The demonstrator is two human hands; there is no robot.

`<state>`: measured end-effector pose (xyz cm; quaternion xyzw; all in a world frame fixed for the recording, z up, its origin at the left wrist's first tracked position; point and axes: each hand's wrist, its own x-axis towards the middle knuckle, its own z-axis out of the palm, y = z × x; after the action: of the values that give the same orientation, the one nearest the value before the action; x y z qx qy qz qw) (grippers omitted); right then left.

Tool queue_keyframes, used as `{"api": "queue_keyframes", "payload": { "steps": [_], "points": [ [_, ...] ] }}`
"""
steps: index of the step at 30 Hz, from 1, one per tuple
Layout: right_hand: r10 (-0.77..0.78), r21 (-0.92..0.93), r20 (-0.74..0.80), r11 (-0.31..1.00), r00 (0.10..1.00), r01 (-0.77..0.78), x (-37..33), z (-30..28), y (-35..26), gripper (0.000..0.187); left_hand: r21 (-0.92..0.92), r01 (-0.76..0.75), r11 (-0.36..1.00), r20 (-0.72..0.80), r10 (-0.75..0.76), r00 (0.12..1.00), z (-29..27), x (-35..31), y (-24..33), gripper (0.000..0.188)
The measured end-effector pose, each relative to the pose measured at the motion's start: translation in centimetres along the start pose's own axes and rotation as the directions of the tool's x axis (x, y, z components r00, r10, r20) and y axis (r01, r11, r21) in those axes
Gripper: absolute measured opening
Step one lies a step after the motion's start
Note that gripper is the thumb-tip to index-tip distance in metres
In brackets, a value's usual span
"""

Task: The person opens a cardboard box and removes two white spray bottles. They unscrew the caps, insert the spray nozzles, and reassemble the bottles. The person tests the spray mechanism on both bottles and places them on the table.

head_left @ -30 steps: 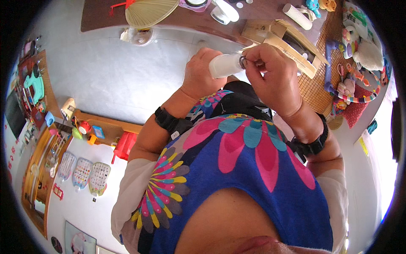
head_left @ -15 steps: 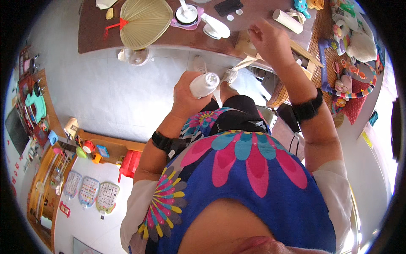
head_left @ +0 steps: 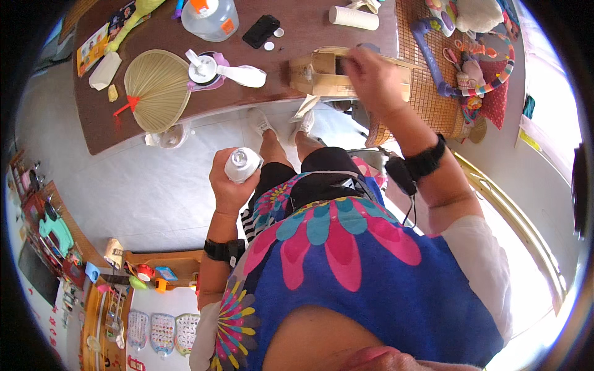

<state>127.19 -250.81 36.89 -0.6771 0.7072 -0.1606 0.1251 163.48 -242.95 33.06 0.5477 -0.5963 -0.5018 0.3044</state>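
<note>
My left hand (head_left: pixel 230 180) grips a small white bottle (head_left: pixel 242 164) upright in front of my chest, its open top facing up. My right hand (head_left: pixel 369 75) reaches forward to the brown table (head_left: pixel 154 136) and rests its fingers on a tan cardboard box (head_left: pixel 322 73) near the table's front edge. Whether those fingers pinch something small I cannot tell. Both wrists wear black bands.
On the table lie a round woven fan (head_left: pixel 158 86), a white handheld device (head_left: pixel 228 72), a clear jug (head_left: pixel 210 18), a black phone (head_left: pixel 260 31) and a white tube (head_left: pixel 353 17). Toys and a woven mat (head_left: pixel 433 93) lie to the right. A toy shelf (head_left: pixel 136 272) stands lower left.
My right hand left the bottle's top and stretched out to the cardboard box on the table. My left hand lowered the bottle toward my chest.
</note>
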Motion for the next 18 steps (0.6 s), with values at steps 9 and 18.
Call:
{"api": "queue_keyframes", "payload": {
  "steps": [9, 18],
  "points": [
    [0.170, -0.526, 0.540, 0.833, 0.824, 0.173, -0.1, -2.1, 7.2, 0.021, -0.020, -0.209, 0.978, 0.183, 0.209, 0.961, 4.7, 3.5, 3.2, 0.047],
    [0.283, -0.577, 0.775, 0.680, 0.565, 0.452, 2.1, 0.3, 9.4, 0.021, -0.063, -0.190, 0.980, 0.361, 0.200, 0.911, 8.2, 4.8, 6.1, 0.046]
  ]
}}
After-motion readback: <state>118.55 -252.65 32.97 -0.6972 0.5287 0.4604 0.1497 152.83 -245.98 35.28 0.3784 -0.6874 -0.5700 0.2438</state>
